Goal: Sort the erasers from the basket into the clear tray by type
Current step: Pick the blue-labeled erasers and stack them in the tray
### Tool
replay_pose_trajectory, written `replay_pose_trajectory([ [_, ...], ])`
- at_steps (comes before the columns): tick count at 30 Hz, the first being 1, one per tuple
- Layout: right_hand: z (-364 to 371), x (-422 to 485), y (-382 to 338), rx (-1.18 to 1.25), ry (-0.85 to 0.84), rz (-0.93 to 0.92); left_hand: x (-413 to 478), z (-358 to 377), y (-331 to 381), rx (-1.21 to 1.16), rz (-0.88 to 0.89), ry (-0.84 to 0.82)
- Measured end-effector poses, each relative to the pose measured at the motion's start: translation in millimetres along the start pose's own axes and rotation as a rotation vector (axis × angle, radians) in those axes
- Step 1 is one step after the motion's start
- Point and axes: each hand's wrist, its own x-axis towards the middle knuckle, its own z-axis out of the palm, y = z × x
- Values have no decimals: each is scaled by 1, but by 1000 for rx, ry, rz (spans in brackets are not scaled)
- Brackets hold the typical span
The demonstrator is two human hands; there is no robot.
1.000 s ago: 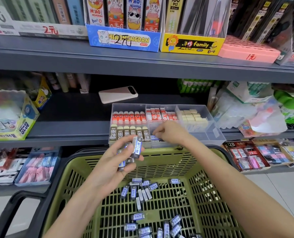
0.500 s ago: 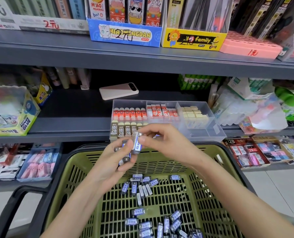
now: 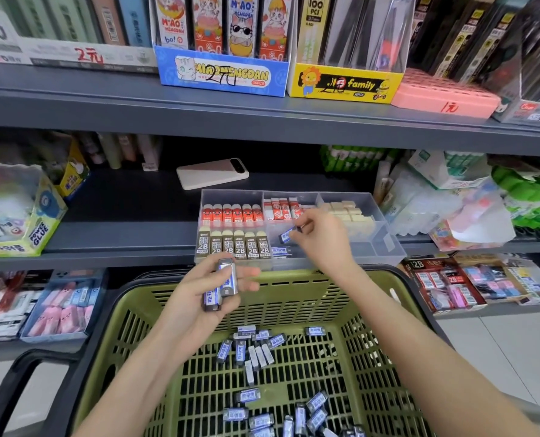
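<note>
Eraser: blue-label, pinched by R hand over clear tray.
L hand: grips eraser bunch above basket.

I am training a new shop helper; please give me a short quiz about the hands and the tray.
1. True or false: the left hand holds only one eraser.
2. The right hand pinches an eraser over the clear tray. Its sleeve is: A) red B) blue C) cream
3. Fill in: the 2B erasers stand in the tray's front ____ compartment.
Key: 1 false, it holds several blue erasers; 2 B; 3 left.
</note>
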Motion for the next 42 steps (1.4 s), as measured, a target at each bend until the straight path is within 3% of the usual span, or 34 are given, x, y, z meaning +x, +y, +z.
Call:
replay_pose_trajectory([
  [4,8,8,3,-119,-8,-84,0,1,-1,-15,-2,23],
  [10,7,17,4,-211,-189,-38,-1,3,0,-10,33,23],
  [16,10,15,5,-186,-167,12,-1,1,-3,-67,14,-15],
  [19,6,15,5,-61,-275,62,-1,1,-3,-34,27,-34],
  [23,-5,13,0,-98,-433,44,-2,2,-3,102,56,-1],
  [26,-12,2,-11,-234,-312,-84,-1,2,-4,114,44,45],
  [28,-20,-17,-27,25,-304,-100,-1,-1,-5,91,47,53],
  [31,-30,-50,-52,432,-430,-126,-1,1,-4,133,78,-35],
  [37,-28,-66,-53,536,-386,-149,0,0,-7,270,119,-80],
  [40,-46,-41,-31,569,-296,-60,-1,-1,-6,236,127,-120],
  [42,-58,-17,-14,453,-262,-12,0,-3,-6,154,93,-144],
])
